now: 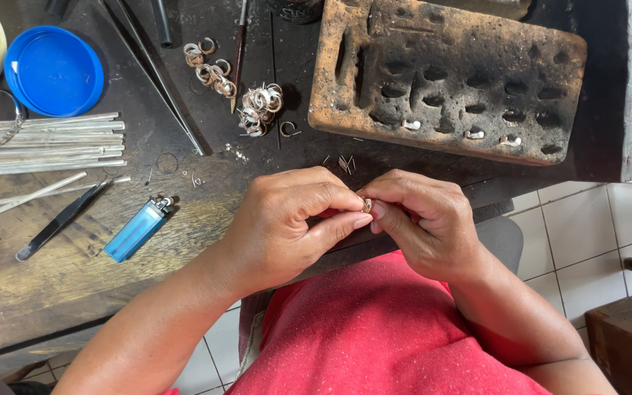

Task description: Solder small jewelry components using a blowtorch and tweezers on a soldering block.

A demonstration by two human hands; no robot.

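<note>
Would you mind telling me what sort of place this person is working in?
Probably a jeweller's workbench: both hands pinch a small metal ring, loose silver rings lie beside a scorched, pitted soldering block, and metal rods rest nearby.

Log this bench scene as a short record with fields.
Left hand: pinches a small silver ring at the fingertips
Right hand: pinches the same ring from the other side
Worktop: dark scorched wooden bench
Left of hands: blue plastic lighter, black tweezers, bundle of silver metal rods
Behind hands: pile of silver rings, charred pitted soldering block
Far left: round blue plastic lid
</note>
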